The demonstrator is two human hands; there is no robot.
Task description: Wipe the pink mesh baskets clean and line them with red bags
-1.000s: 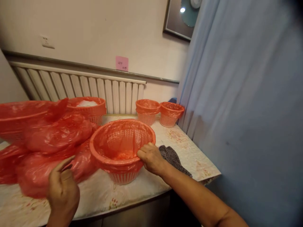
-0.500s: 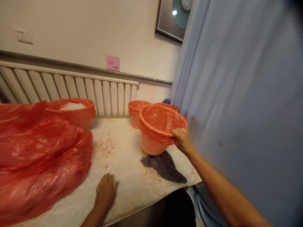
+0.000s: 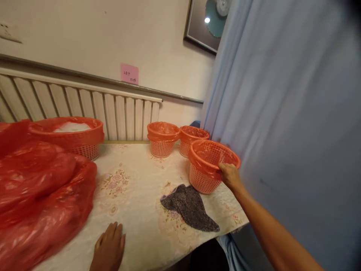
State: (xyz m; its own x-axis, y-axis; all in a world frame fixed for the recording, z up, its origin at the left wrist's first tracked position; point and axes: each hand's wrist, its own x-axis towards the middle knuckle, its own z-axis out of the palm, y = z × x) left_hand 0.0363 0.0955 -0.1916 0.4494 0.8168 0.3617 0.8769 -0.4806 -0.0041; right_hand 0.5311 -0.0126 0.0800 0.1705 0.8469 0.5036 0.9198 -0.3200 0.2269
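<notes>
My right hand (image 3: 229, 175) grips the near rim of a basket (image 3: 204, 183), which is lined with a red plastic bag folded over its edge. That basket is at the right of the table, close to the blue curtain. My left hand (image 3: 108, 246) rests on the flowered tablecloth (image 3: 138, 210) at the lower left, fingers stretched out and holding nothing. Between the hands, nearer the right one, a crumpled dark grey cloth (image 3: 191, 207) lies flat, just in front of the basket.
Two smaller lined baskets, one (image 3: 162, 145) left of the other (image 3: 186, 145), stand at the back. A large red plastic bag (image 3: 42, 195) spreads over the left side, before a wide basket (image 3: 90, 150) with something white inside. A radiator (image 3: 121, 113) runs along the wall; a curtain (image 3: 282, 113) hangs at right.
My right hand has moved the lined basket rightward, off the grey cloth, uncovering the small basket behind. My left hand stays on the tablecloth. The view has shifted slightly.
</notes>
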